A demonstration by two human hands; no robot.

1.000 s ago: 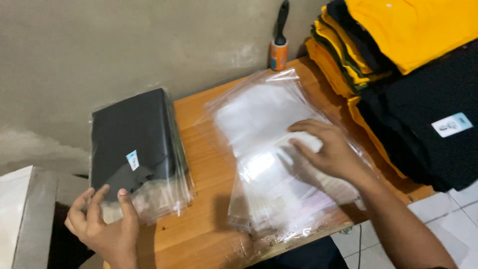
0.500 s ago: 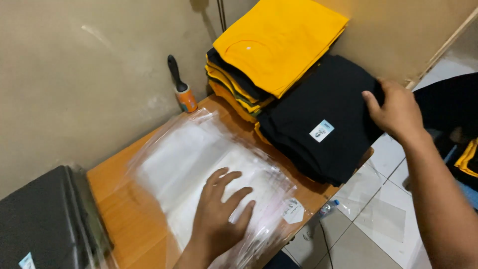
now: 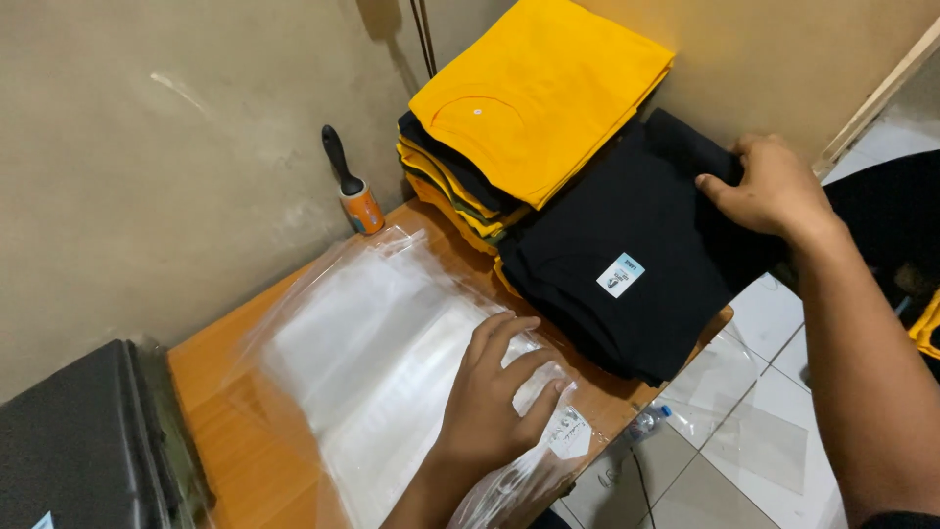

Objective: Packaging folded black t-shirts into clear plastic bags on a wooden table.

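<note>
1. Two hands in view, both busy. Left hand [image 3: 494, 397] lies flat, palm down, fingers spread wide, pressing on the bags [image 3: 382, 362] (a stack of clear plastic sleeves). It grips nothing, just rests on top.
2. Bags sit on the table [image 3: 211, 392], an orange wooden top, between the packed stack at the left and the shirts at the right. Near edge of the bags hangs over the table's front edge.
3. Right hand [image 3: 769, 186] is at the far right edge of the black shirts [image 3: 627, 264], fingers curled narrow, pinching the top fabric. Thumb is on top; fingertips are hidden in the fold, so how many layers it holds I cannot tell.
4. Black shirts: folded pile on the table's right end, overhanging the corner, small white label on the top one.
5. Yellow shirts [image 3: 543, 98] are stacked behind and partly over the black pile, against the wall, with dark ones interleaved lower down.
6. Lint roller [image 3: 354, 196] stands against the wall, just left of the yellow shirts, black handle up.
7. Packed stack [image 3: 83, 441] (dark shirts already in plastic) at bottom left, apart from both hands.
</note>
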